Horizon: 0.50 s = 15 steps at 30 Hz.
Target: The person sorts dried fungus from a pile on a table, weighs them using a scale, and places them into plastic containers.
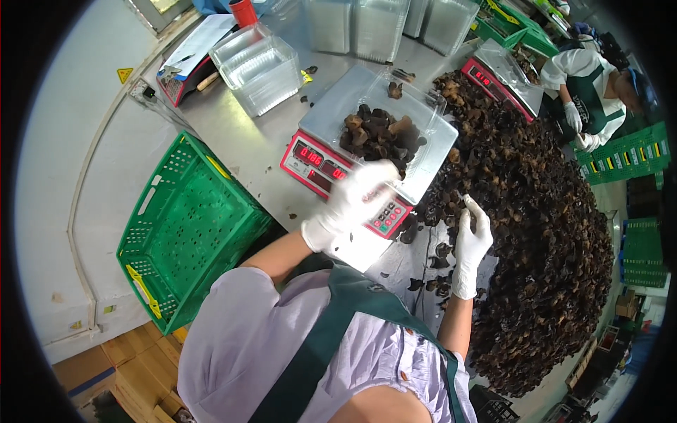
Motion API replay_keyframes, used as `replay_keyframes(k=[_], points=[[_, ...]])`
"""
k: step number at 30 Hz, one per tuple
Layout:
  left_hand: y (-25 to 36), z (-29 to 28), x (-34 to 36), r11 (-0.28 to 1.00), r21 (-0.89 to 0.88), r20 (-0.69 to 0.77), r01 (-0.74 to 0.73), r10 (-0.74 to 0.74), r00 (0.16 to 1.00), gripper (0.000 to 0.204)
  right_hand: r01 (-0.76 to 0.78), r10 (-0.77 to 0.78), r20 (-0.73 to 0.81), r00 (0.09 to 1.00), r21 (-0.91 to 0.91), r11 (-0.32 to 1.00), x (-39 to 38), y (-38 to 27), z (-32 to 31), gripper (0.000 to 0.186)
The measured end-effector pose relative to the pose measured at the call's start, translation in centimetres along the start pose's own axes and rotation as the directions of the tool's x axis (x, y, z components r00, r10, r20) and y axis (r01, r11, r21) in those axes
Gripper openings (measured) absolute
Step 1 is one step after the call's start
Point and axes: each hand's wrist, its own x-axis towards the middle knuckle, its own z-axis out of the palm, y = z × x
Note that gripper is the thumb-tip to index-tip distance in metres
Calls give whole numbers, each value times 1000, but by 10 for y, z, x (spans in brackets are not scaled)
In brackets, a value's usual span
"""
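Note:
A digital scale (308,155) with a red front and lit display stands on the metal table. On its pan lies a clear plastic tray (431,158) holding a small heap of dark brown wood ear mushrooms (384,136). My left hand (356,201), in a white glove, is over the scale's front by the tray's near edge; motion smears its fingers. My right hand (472,240), gloved too, is held up beside the large mushroom pile (543,247), its fingers apart and nothing visible in them.
To the left is a green crate (190,233). Stacked clear trays (264,74) and a clipboard (197,46) stand at the back left, more tray stacks (381,28) behind the scale. At the far right are a second scale (497,88) and a co-worker (589,92).

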Motion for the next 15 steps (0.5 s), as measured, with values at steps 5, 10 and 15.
replay_keyframes(k=[5,10,15], points=[[-59,-48,41,905,310,-320,290,-188,929,39,-19,15,233,972,14,1000,72,-24,44,26],[-86,-51,47,831,61,-28,553,-553,833,48,161,-110,452,885,-77,984,162,-61,123,43],[-72,-41,38,805,44,-14,591,-591,806,44,371,-200,586,785,-187,910,193,-54,189,41]])
